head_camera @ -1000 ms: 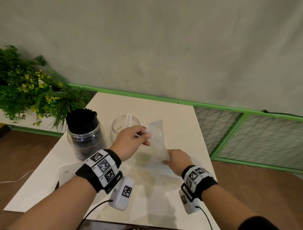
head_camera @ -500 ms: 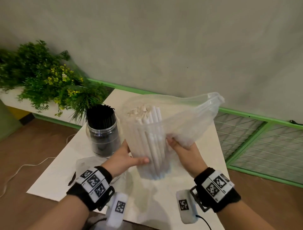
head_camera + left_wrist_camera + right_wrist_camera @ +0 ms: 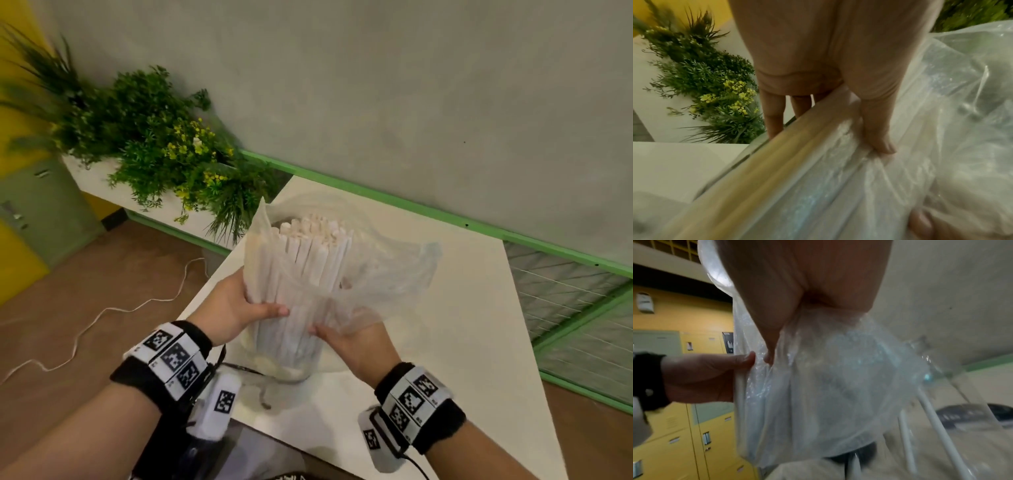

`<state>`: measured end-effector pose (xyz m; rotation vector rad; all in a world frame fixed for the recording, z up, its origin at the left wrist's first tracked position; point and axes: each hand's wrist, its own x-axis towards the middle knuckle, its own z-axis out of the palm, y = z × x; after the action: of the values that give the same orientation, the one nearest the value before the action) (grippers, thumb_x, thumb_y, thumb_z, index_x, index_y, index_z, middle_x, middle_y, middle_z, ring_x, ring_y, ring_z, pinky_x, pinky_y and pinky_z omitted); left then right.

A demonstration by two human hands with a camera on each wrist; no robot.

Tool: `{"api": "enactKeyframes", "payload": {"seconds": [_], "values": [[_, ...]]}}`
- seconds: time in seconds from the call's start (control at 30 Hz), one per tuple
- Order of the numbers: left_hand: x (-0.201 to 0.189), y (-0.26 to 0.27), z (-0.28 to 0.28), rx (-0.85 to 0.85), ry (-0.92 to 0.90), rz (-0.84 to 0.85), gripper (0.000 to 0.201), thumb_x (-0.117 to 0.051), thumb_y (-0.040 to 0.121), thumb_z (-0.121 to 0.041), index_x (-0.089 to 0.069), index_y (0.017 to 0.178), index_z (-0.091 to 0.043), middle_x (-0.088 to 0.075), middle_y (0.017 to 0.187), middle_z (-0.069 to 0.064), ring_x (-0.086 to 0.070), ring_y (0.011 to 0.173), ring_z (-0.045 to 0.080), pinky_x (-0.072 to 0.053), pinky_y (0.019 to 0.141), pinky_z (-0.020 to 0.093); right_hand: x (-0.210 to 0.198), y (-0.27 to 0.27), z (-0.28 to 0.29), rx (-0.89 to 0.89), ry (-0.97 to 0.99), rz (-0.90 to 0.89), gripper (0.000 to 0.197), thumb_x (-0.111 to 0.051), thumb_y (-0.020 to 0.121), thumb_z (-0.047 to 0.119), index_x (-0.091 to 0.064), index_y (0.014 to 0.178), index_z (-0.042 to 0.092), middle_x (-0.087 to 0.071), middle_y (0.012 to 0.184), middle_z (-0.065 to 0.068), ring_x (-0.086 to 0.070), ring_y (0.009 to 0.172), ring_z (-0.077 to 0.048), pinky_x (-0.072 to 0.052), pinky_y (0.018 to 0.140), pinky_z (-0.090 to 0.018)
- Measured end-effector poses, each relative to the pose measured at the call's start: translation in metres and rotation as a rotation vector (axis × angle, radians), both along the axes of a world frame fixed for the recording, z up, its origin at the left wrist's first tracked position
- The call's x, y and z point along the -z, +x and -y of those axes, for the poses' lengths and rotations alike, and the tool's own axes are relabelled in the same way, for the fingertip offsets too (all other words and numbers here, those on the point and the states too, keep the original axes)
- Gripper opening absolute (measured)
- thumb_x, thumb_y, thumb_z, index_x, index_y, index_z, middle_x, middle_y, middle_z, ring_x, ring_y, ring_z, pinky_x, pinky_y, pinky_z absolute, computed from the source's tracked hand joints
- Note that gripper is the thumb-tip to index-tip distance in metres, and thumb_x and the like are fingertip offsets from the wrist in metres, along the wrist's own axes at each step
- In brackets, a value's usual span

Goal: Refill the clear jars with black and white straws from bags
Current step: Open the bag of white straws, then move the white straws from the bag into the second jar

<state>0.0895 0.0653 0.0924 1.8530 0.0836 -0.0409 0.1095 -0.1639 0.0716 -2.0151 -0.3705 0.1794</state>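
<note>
A clear plastic bag (image 3: 387, 274) packed with white straws (image 3: 308, 260) stands upright in the air over the table's near left part. My left hand (image 3: 260, 305) grips its left side, thumb across the front and fingers behind. My right hand (image 3: 339, 335) holds the lower right side, its thumb pressing the plastic (image 3: 818, 386). The bag's loose mouth flops to the right. In the left wrist view my left hand (image 3: 879, 138) presses the plastic against the straws (image 3: 797, 162). The bag hides both jars in the head view. Behind the bag in the right wrist view lean a few white straws (image 3: 931, 415), with a blurred dark shape beside them.
The white table (image 3: 445, 342) runs back to a grey wall with a green rail (image 3: 376, 192). A leafy plant (image 3: 164, 147) stands off the table's far left corner. A white cable (image 3: 102, 315) lies on the brown floor. Green mesh fencing (image 3: 565, 308) is at the right.
The bag of white straws has come up from the table and now stands upright between both hands. The head view has swung, and the bag now covers the jars.
</note>
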Motion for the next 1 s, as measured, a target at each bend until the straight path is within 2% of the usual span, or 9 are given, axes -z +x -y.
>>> {"api": "enactKeyframes", "payload": {"seconds": [0.17, 0.3, 0.4, 0.47, 0.53, 0.63, 0.77, 0.9, 1.0], "values": [[0.044, -0.016, -0.019, -0.006, 0.106, -0.146, 0.074, -0.087, 0.052, -0.045, -0.057, 0.118, -0.028, -0.068, 0.108, -0.014, -0.061, 0.104, 0.005, -0.048, 0.092, 0.029, 0.031, -0.019, -0.023, -0.079, -0.279, -0.062, 0.032, -0.066, 0.087, 0.035, -0.067, 0.078, 0.005, -0.069, 0.08, -0.01, -0.063, 0.078, -0.023, -0.049, 0.078, -0.042], [0.072, -0.017, -0.02, -0.038, 0.103, -0.229, 0.063, -0.088, 0.061, -0.031, -0.055, 0.114, -0.028, -0.065, 0.106, -0.013, -0.059, 0.106, 0.012, -0.045, 0.092, 0.028, 0.059, -0.023, -0.034, -0.103, -0.595, -0.203, 0.043, -0.047, 0.094, 0.052, -0.07, 0.101, 0.016, -0.058, 0.08, 0.006, -0.054, 0.079, -0.014, -0.043, 0.074, -0.024], [0.069, -0.005, -0.018, -0.08, 0.105, -0.169, 0.049, -0.081, 0.072, -0.014, -0.054, 0.113, -0.023, -0.061, 0.097, -0.013, -0.056, 0.091, 0.004, -0.041, 0.071, 0.007, 0.066, -0.014, -0.038, 0.074, -0.406, -0.249, 0.014, -0.056, 0.095, 0.031, -0.065, 0.096, 0.02, -0.058, 0.091, 0.008, -0.055, 0.088, -0.016, -0.042, 0.07, -0.014], [0.065, 0.005, -0.018, -0.089, 0.119, -0.144, 0.043, -0.076, 0.076, -0.011, -0.055, 0.112, -0.022, -0.058, 0.093, -0.013, -0.053, 0.083, -0.003, -0.039, 0.063, 0.003, 0.064, -0.008, -0.04, 0.149, -0.271, -0.265, 0.019, -0.058, 0.092, 0.009, -0.061, 0.077, 0.019, -0.058, 0.079, 0.005, -0.055, 0.08, -0.021, -0.049, 0.074, -0.028], [0.064, 0.007, -0.019, -0.052, 0.105, -0.175, 0.048, -0.079, 0.074, -0.016, -0.055, 0.116, -0.021, -0.061, 0.1, -0.008, -0.057, 0.092, 0.006, -0.042, 0.075, 0.012, 0.067, -0.008, -0.04, 0.148, -0.374, -0.261, 0.009, -0.058, 0.093, 0.014, -0.066, 0.088, 0.014, -0.058, 0.082, 0.006, -0.055, 0.082, -0.02, -0.049, 0.08, -0.038], [0.067, 0.005, -0.028, 0.075, 0.103, -0.256, 0.073, -0.083, 0.067, -0.032, -0.048, 0.13, -0.024, -0.06, 0.12, -0.009, -0.054, 0.114, 0.013, -0.042, 0.096, 0.027, 0.071, -0.014, -0.043, 0.108, -0.585, -0.276, 0.035, -0.053, 0.096, 0.028, -0.056, 0.128, 0.013, -0.059, 0.121, -0.001, -0.057, 0.111, -0.02, -0.037, 0.084, -0.02], [0.038, 0.002, -0.047, 0.218, -0.015, -0.253, 0.077, -0.08, 0.071, -0.023, -0.035, 0.132, -0.038, -0.054, 0.125, -0.017, -0.049, 0.118, 0.0, -0.046, 0.092, 0.019, 0.067, -0.01, -0.044, 0.174, -0.347, -0.27, 0.015, -0.056, 0.093, 0.011, -0.059, 0.089, 0.025, -0.056, 0.082, 0.011, -0.053, 0.071, -0.002, -0.042, 0.061, -0.005], [-0.007, 0.004, -0.055, 0.198, -0.174, -0.2, 0.058, -0.057, 0.074, -0.038, -0.043, 0.129, -0.047, -0.051, 0.128, -0.024, -0.05, 0.118, 0.001, -0.043, 0.099, 0.036, 0.066, -0.01, -0.05, 0.173, -0.419, -0.297, 0.031, -0.055, 0.096, 0.023, -0.059, 0.124, 0.011, -0.062, 0.12, -0.002, -0.057, 0.114, -0.025, -0.041, 0.088, -0.02], [-0.028, 0.006, -0.043, 0.146, -0.005, -0.13, 0.07, -0.059, 0.071, -0.068, -0.041, 0.133, -0.044, -0.044, 0.133, -0.018, -0.048, 0.119, 0.004, -0.043, 0.098, 0.036, 0.067, -0.009, -0.052, 0.196, -0.409, -0.252, 0.023, -0.053, 0.096, 0.022, -0.063, 0.111, 0.008, -0.062, 0.093, 0.005, -0.06, 0.101, -0.027, -0.039, 0.07, -0.011]]}}
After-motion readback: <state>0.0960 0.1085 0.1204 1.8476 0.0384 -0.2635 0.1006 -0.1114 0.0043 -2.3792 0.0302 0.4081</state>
